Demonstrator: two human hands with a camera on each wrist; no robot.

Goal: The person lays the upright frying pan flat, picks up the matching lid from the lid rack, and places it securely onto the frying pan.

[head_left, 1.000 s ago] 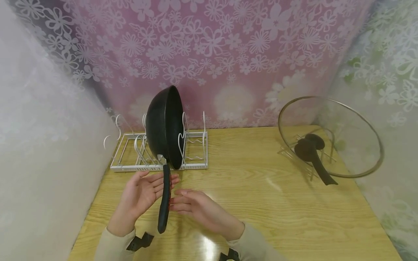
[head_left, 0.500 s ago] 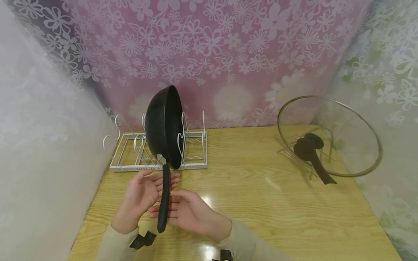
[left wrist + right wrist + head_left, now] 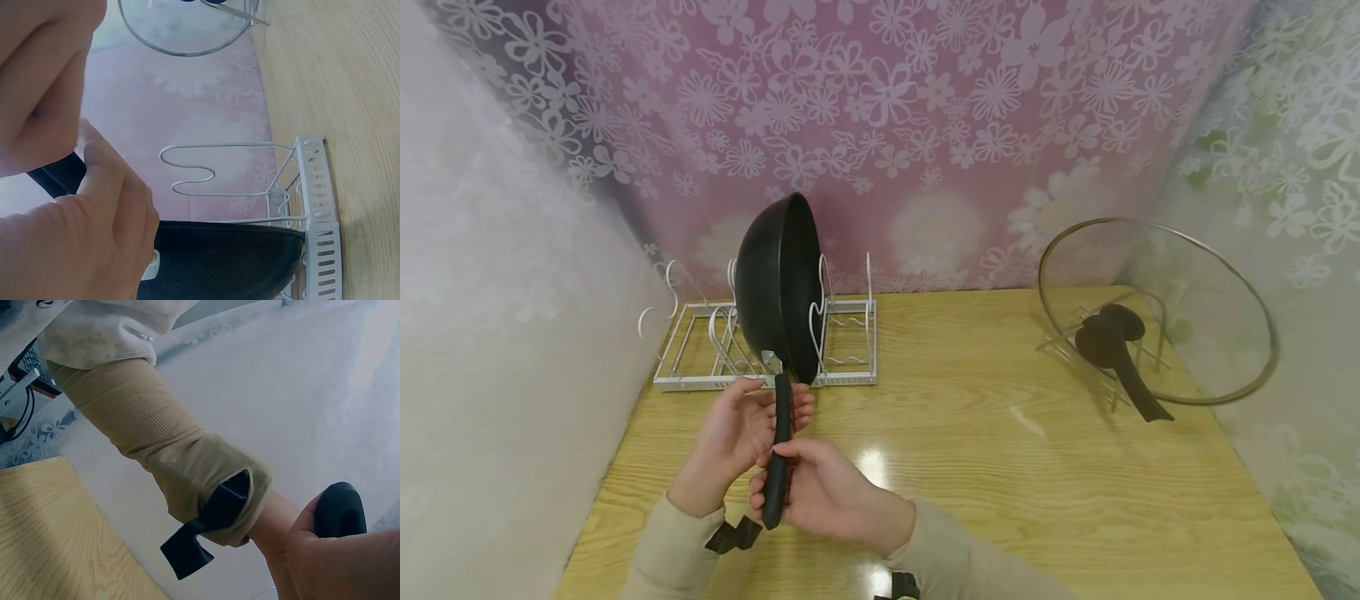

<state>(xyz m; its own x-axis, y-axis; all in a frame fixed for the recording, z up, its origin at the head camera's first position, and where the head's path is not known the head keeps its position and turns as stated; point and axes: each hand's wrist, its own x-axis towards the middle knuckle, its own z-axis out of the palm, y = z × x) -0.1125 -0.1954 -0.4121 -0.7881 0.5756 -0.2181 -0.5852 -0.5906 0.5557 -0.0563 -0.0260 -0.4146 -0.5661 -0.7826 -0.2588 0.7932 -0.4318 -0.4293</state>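
Right hand (image 3: 835,497) has closed round the handle (image 3: 783,412); the left hand (image 3: 730,442) lies loosely behind it (contact unclear). Grasping seems underway; the next move likely needs steady support.

On table (image 3: 970,467): rack (image 3: 850,381), probably wire stand (image 3: 1162,333)

Near the table's (image 3: 1000,467) far left corner, the wok (image 3: 760,283) looks like smooth, dark metal, its handle (image 3: 783,408) matt plastic; the rack (image 3: 850,381) seems white-coated wire. Toward the far right corner I see a clear glass lid (image 3: 1195,325) rimmed in metal. The table's wood grain shines.
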